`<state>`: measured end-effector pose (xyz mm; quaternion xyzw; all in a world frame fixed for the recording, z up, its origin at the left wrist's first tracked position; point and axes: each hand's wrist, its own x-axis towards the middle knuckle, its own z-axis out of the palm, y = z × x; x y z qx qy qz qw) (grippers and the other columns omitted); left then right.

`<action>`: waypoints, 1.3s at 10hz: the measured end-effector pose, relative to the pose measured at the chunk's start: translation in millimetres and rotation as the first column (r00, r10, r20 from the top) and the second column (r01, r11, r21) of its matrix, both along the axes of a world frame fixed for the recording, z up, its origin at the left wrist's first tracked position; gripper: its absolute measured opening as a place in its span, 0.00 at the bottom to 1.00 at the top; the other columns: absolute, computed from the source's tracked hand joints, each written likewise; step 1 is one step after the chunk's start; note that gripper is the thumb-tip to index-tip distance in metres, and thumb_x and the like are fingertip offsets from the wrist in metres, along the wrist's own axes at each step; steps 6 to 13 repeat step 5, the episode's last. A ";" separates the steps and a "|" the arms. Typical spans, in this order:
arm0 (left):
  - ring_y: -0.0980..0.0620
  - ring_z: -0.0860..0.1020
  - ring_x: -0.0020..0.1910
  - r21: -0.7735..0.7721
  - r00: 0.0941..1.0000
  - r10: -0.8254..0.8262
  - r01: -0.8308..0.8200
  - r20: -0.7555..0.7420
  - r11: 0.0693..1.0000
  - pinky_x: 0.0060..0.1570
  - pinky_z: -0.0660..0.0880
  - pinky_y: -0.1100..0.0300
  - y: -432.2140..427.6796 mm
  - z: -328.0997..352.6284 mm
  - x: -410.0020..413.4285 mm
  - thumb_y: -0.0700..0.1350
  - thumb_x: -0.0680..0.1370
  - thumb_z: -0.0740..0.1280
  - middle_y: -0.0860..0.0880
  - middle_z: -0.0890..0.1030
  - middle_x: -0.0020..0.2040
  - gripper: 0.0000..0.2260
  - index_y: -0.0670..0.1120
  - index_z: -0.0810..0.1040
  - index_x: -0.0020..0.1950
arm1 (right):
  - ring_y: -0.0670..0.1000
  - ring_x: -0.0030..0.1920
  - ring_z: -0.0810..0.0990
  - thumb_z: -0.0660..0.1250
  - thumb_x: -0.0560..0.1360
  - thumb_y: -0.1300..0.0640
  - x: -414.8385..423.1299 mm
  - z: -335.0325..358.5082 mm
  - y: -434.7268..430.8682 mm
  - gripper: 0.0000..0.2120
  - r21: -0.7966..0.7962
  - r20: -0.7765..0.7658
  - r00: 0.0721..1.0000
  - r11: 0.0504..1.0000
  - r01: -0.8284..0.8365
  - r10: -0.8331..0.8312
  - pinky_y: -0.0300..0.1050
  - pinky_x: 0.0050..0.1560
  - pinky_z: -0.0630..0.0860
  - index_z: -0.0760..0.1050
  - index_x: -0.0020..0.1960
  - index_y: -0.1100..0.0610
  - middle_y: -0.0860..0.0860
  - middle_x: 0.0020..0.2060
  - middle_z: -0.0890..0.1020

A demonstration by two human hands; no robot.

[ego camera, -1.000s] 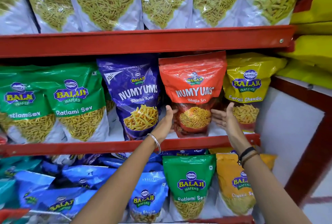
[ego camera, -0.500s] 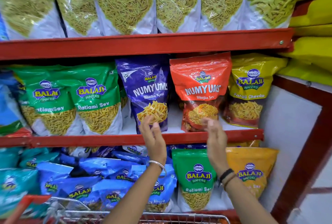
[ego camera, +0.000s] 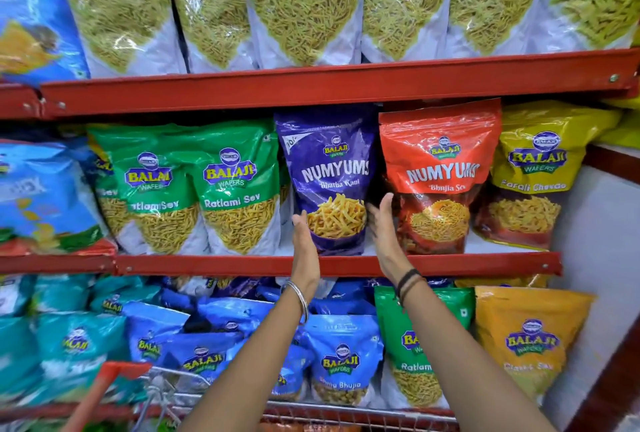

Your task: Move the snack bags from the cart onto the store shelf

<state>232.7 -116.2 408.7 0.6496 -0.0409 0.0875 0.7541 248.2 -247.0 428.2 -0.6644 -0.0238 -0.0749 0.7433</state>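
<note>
A purple Numyums bag [ego camera: 329, 182] stands upright on the middle red shelf [ego camera: 242, 264], with a red Numyums bag [ego camera: 440, 171] to its right. My left hand [ego camera: 304, 244] lies flat against the purple bag's lower left edge. At the bag's lower right edge is my right hand [ego camera: 382, 229], in the gap before the red bag. Both palms face inward with straight fingers, and neither hand is closed around the bag. The cart's wire rim [ego camera: 346, 412] and red handle [ego camera: 100, 393] show at the bottom; its contents are mostly hidden.
Green Ratlami Sev bags [ego camera: 235, 189] stand left of the purple bag and a yellow Farali Chevdo bag [ego camera: 530, 171] at the far right. Aloo Sev bags [ego camera: 304, 5] fill the top shelf. Blue, green and orange bags crowd the lower shelf. A white side wall [ego camera: 595, 258] closes the right.
Both hands left the red Numyums bag, dropped back briefly, then reached to the sides of the purple bag. The view has shifted so the cart shows at the bottom.
</note>
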 end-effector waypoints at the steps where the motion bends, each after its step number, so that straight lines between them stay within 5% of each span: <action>1: 0.52 0.53 0.76 0.019 0.999 -0.031 0.031 -0.023 0.999 0.76 0.48 0.45 12.4 9.0 3.2 0.81 0.55 0.45 0.51 0.54 0.77 0.54 0.51 0.51 0.74 | 0.46 0.64 0.69 0.49 0.44 0.16 -17.8 -1.5 0.3 0.66 0.030 0.032 0.999 0.999 0.015 -0.016 0.30 0.54 0.68 0.62 0.71 0.58 0.47 0.64 0.70; 2: 0.47 0.51 0.76 0.045 0.999 -0.051 0.052 -0.019 0.998 0.74 0.49 0.45 17.6 14.7 1.0 0.70 0.69 0.38 0.47 0.52 0.78 0.39 0.50 0.50 0.74 | 0.47 0.64 0.71 0.47 0.48 0.16 -24.7 -8.6 0.5 0.63 -0.020 0.051 0.999 1.000 0.018 -0.017 0.31 0.54 0.65 0.65 0.69 0.58 0.51 0.67 0.72; 3: 0.46 0.52 0.76 0.106 0.997 -0.080 0.082 -0.025 0.991 0.74 0.50 0.46 22.9 19.5 -5.1 0.65 0.72 0.35 0.47 0.52 0.78 0.34 0.50 0.48 0.75 | 0.47 0.61 0.72 0.42 0.61 0.21 -33.7 -8.5 1.9 0.53 -0.020 0.020 1.000 1.000 0.015 -0.015 0.30 0.54 0.66 0.66 0.68 0.59 0.54 0.67 0.72; 4: 0.48 0.55 0.76 0.173 0.997 -0.077 0.080 -0.023 0.982 0.76 0.51 0.44 30.4 16.1 -6.5 0.74 0.66 0.40 0.48 0.54 0.77 0.42 0.52 0.51 0.74 | 0.48 0.61 0.71 0.42 0.61 0.22 -41.0 0.1 4.5 0.52 -0.066 0.015 1.000 0.998 0.003 -0.002 0.36 0.62 0.65 0.65 0.69 0.58 0.51 0.67 0.71; 5: 0.50 0.62 0.73 0.164 0.980 0.123 -0.149 0.159 0.975 0.75 0.57 0.47 29.7 29.0 -20.2 0.66 0.74 0.47 0.48 0.63 0.75 0.32 0.49 0.60 0.72 | 0.51 0.62 0.73 0.48 0.61 0.24 -74.5 -18.0 -9.7 0.51 -0.029 -0.025 0.994 0.994 0.108 -0.109 0.48 0.68 0.63 0.65 0.69 0.60 0.53 0.64 0.74; 13: 0.50 0.62 0.73 0.164 0.980 0.123 -0.149 0.159 0.975 0.75 0.57 0.47 29.7 29.0 -20.2 0.66 0.74 0.47 0.48 0.63 0.75 0.32 0.49 0.60 0.72 | 0.51 0.62 0.73 0.48 0.61 0.24 -74.5 -18.0 -9.7 0.51 -0.029 -0.025 0.994 0.994 0.108 -0.109 0.48 0.68 0.63 0.65 0.69 0.60 0.53 0.64 0.74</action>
